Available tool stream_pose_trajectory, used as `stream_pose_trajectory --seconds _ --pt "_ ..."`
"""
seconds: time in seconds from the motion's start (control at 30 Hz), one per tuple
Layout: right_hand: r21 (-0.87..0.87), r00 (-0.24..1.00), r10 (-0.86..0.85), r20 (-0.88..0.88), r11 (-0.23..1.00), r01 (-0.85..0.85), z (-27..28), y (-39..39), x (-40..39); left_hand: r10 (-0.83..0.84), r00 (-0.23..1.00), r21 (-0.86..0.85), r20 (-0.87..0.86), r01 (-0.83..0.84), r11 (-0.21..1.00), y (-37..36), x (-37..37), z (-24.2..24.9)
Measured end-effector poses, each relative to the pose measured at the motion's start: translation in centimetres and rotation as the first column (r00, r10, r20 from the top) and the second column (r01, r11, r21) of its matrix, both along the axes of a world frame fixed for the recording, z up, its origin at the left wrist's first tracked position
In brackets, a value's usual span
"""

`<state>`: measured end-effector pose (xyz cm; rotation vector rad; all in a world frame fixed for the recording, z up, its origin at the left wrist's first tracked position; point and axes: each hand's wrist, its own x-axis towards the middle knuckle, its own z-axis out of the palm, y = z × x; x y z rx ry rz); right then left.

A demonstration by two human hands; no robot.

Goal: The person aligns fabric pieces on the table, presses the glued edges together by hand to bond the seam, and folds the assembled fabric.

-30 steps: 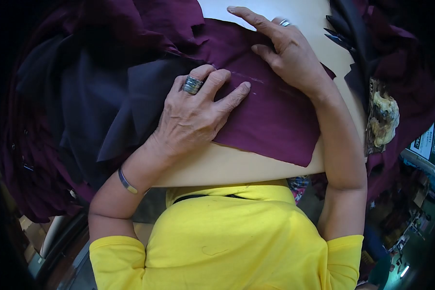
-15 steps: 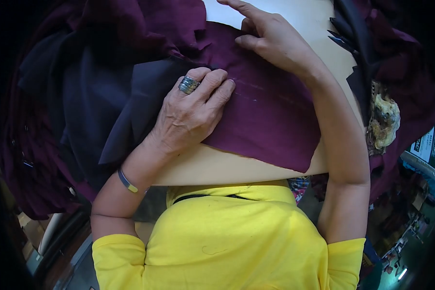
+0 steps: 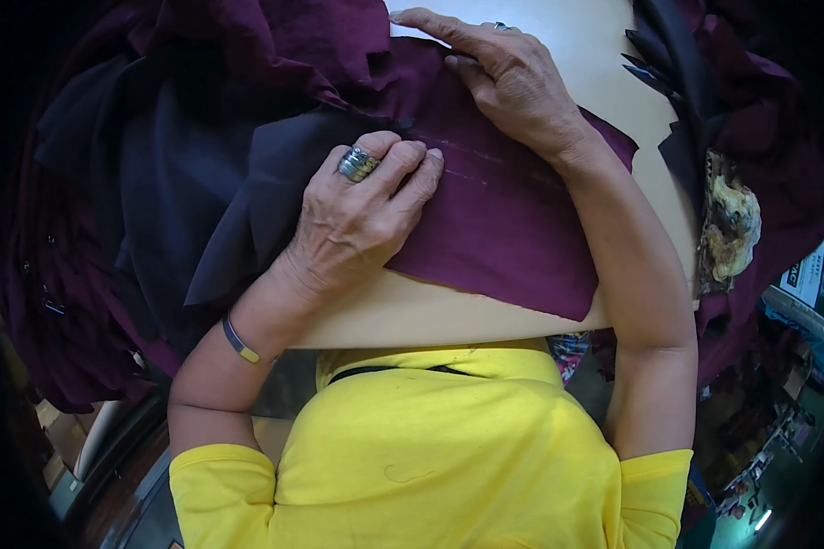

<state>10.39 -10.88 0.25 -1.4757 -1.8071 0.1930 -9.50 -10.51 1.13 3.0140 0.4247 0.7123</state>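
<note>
A maroon cloth piece (image 3: 513, 220) with faint chalk-like marks lies flat on the table in front of me. My left hand (image 3: 362, 197), with a wide ring, has its fingers curled down onto the cloth where the maroon meets a dark grey fabric (image 3: 275, 174). The thumb is hidden beneath. My right hand (image 3: 508, 78) rests at the far edge of the maroon piece, its index finger stretched left to the bunched maroon cloth (image 3: 330, 37). Its thumb stands apart from that finger, over the cloth.
The pale table (image 3: 467, 306) shows along its near edge and at the back. Dark scissor-like handles or blades (image 3: 650, 75) lie at the right beside more dark fabric. A worn yellowish lump (image 3: 732, 229) sits at the table's right edge. Maroon cloth hangs over the left side.
My right hand has moved left and slightly nearer, its index fingertip reaching the bunched cloth. The maroon piece has shifted slightly, with its right corner showing. My left hand has barely moved.
</note>
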Motion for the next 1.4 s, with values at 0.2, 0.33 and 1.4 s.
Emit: stream_pose_trajectory --seconds 0.2,0.33,1.4 --pt "0.333 0.973 -0.072 0.221 0.943 -0.006 0.9 -1.2 -0.1 -0.031 0.995 -0.123 0.097 0.043 0.992 0.4 -0.3 -0.2" --pt "0.008 0.985 0.066 -0.161 0.998 -0.066 1.5 -5.7 -1.9 0.007 0.996 -0.115 0.093 0.003 0.993 0.6 -0.8 0.0" --pt "-0.163 0.981 0.101 -0.163 0.978 -0.127 -0.4 -5.4 -3.5 0.208 0.977 0.032 0.037 -0.210 0.977 3.4 -2.4 0.9"
